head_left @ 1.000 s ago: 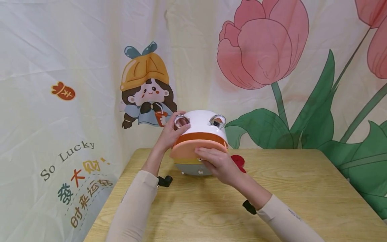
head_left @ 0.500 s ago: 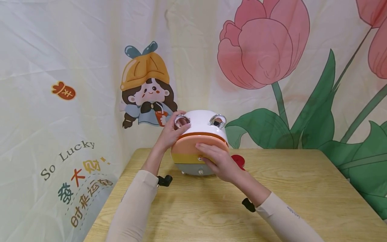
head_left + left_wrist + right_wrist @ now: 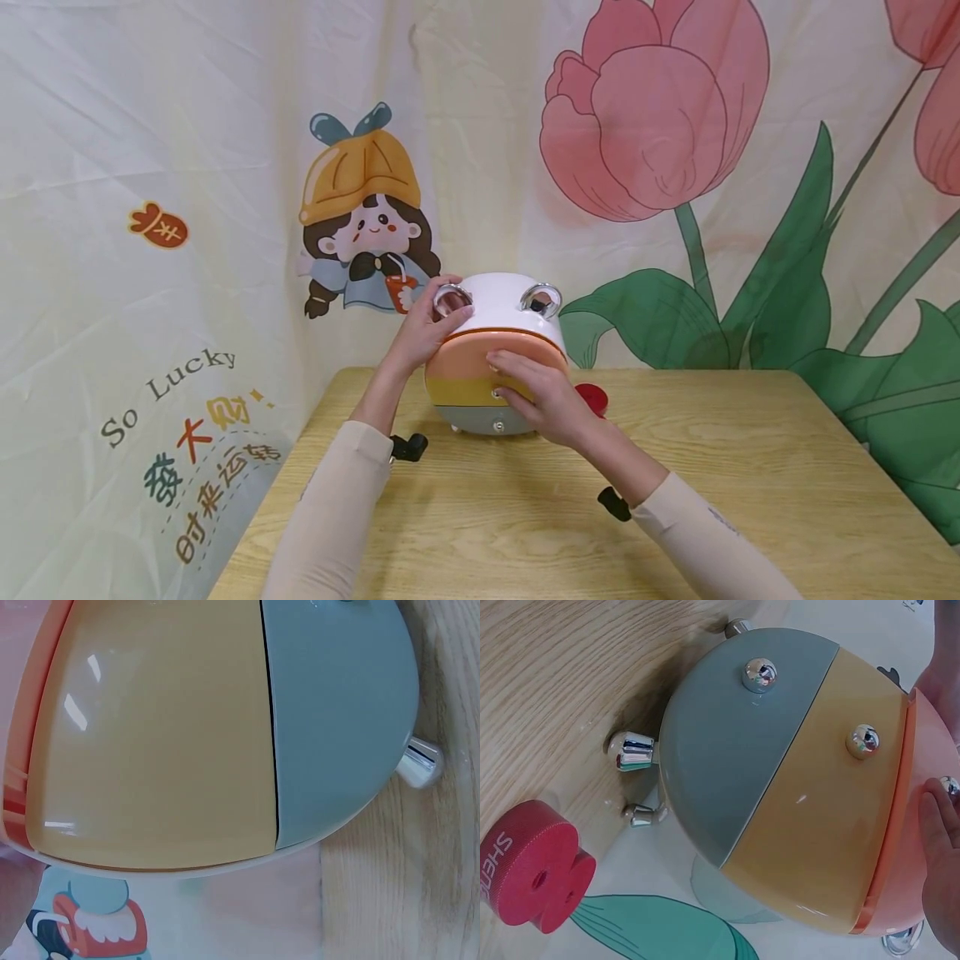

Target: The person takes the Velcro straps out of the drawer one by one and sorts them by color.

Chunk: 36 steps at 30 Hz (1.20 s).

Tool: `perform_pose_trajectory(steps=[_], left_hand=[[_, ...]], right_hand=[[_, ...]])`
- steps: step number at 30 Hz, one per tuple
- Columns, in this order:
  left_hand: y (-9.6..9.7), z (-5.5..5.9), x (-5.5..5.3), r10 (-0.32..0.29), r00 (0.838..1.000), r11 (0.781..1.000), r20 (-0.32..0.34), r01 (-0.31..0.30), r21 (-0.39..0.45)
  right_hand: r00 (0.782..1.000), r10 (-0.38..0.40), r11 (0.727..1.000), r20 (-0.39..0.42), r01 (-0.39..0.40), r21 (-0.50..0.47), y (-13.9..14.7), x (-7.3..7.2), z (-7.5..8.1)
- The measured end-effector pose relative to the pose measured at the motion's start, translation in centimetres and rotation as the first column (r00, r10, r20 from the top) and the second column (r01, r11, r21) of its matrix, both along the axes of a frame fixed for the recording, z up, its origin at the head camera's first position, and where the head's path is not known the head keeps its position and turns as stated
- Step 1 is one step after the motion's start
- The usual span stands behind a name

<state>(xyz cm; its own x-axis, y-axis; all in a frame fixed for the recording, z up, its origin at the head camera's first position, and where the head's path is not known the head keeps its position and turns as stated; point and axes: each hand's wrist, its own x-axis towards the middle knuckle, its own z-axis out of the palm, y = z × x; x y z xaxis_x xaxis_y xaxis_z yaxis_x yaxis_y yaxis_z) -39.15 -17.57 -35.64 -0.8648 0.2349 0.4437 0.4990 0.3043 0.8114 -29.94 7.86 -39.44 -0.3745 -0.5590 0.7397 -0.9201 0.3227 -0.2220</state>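
Observation:
A rounded storage box with a white top stands on the table. Its front has a pink top drawer, a yellow drawer and a grey-blue drawer. My left hand holds the box's upper left at a silver ring, thumb in front. Against the pink drawer front, beside its silver knob, lie the extended fingers of my right hand. In the right wrist view, an orange edge shows between the pink and yellow fronts. The pink drawer is nearly flush with the box.
Red rolls lie on the table right of the box, partly behind my right hand in the head view. The wooden table extends toward me. A printed curtain hangs directly behind the box.
The pink drawer has slid back into the box under my right hand, closing the gap below the white top. My left hand has stayed at the ring.

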Motion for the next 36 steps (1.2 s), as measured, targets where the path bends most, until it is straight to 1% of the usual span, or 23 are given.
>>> perform_pose_trajectory(steps=[9,16,20,22,26,29,36], left_hand=[[0.0,-0.1,-0.1,0.001,1.0,1.0,0.01,-0.001,0.0],[0.1,-0.1,0.0,-0.003,1.0,1.0,0.004,0.003,-0.001],[0.1,-0.1,0.1,-0.005,1.0,1.0,0.006,0.005,-0.003],[0.1,-0.1,0.1,-0.006,1.0,1.0,0.019,0.006,-0.003],[0.5,1.0,1.3,-0.009,0.998,1.0,0.06,0.009,0.0],[0.8,1.8,2.3,-0.012,0.997,1.0,0.071,0.012,0.004],[0.8,1.6,2.3,-0.008,0.999,1.0,0.047,0.008,0.012]], right_hand=[[0.999,-0.016,1.0,0.048,0.016,-0.007,0.0,-0.3,0.1],[0.996,-0.034,0.999,0.088,0.035,0.001,0.0,-0.5,-0.1],[0.995,-0.032,0.999,0.099,0.032,0.001,-0.1,-0.5,-0.1],[0.995,-0.031,1.0,0.096,0.031,-0.001,-0.1,-0.5,-0.1],[0.995,-0.034,0.999,0.096,0.035,-0.004,-0.2,-0.4,0.0],[0.994,-0.037,0.999,0.105,0.037,-0.004,-0.3,-0.3,0.0],[0.991,-0.038,0.999,0.127,0.038,0.007,-0.3,-0.2,0.0]])
